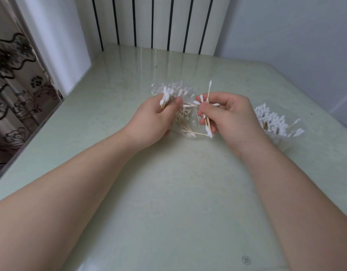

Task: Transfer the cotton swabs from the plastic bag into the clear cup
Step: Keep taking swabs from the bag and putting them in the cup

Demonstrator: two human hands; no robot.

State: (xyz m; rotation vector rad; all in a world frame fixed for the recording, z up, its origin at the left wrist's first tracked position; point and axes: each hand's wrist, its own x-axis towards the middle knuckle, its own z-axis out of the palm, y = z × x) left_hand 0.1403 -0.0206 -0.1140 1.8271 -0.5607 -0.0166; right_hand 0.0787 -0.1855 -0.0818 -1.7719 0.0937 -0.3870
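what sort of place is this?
Likely a home room, not a lab: glossy pale-green table, white black-striped panel (maybe a radiator) behind it, floral lace curtain at left.

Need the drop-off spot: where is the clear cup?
Head view: the clear cup stands on the table, far right, just right of the right hand.

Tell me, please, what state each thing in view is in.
Left hand: grips a bunch of swabs.
Right hand: pinches a few swabs.
Bag: lies on the table between the hands, swabs inside.
Cup: stands right of the right hand, holds many swabs.
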